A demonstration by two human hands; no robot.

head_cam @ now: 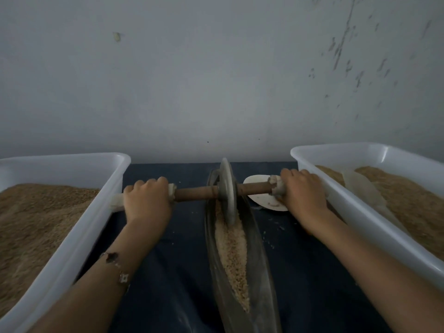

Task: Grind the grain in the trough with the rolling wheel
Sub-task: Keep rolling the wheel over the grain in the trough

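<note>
The wheel (227, 191) stands upright in the far end of the trough (258, 248), its rim sunk in the grain (231, 251) that lines the trough's length. The left hand (146, 200) grips the cloth-wrapped left end of the axle (194, 193); the right hand (304, 191) grips the wrapped right end. A tub (79, 236) of brown grain flanks each side on the dark desk (177, 284).

Two bare forearms, no sleeves, left hand (145, 200), right hand (303, 193), thin charm bracelet (117, 267) below the left hand
</note>
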